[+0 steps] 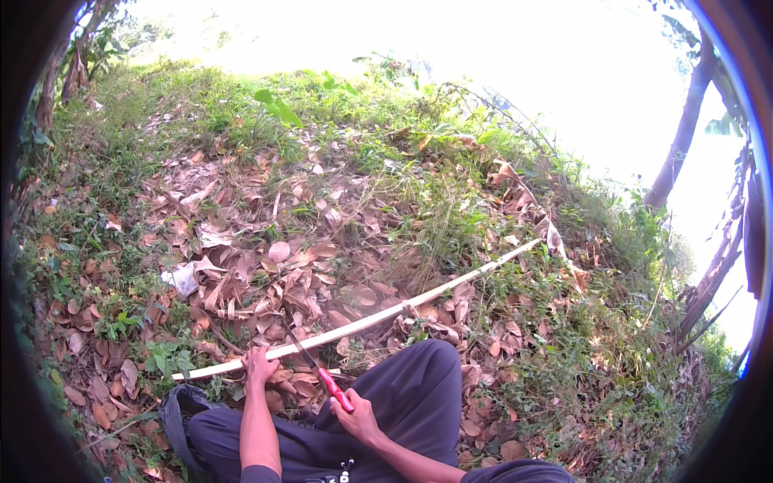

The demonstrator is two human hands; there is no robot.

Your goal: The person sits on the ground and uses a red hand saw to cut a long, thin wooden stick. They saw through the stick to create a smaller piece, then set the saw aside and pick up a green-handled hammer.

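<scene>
A long, pale stripped pole [386,313] lies slantwise in front of me, from the lower left up to the right. Near its left end, my left hand [260,366] is closed around it. My right hand [357,417] grips a knife [332,386] by its red handle. The dark, narrow blade points up and to the left and crosses the pole just right of my left hand. Whether the edge touches the wood I cannot tell.
Dry brown leaves [233,282] and green weeds cover the ground. A white scrap [182,278] lies at the left. My bent knee [435,366] rises beneath the pole's middle. A large curled dry leaf [535,205] is near its far end. A tree trunk [684,133] leans at the right.
</scene>
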